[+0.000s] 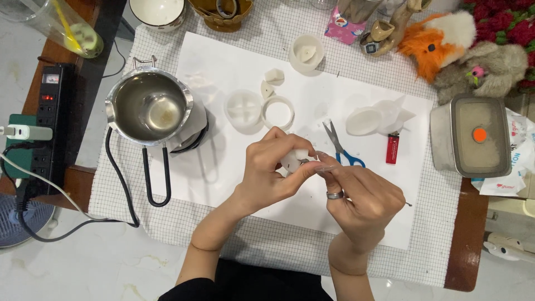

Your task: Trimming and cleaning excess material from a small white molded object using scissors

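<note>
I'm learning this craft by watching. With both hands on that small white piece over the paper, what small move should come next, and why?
Probably keep the left hand steady and ease the right hand a little further along the small white piece. Both hands pinch it above the white paper sheet, and the scissors lie unused beside them. What the right fingertips hold is too small to tell.

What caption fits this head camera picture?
Left hand and right hand pinch a small white piece above white paper.

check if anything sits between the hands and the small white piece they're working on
Nothing visible does. The left hand already holds the white piece in its fingers, and the right hand touches it from the right. The scissors lie just behind, on the paper.
</note>
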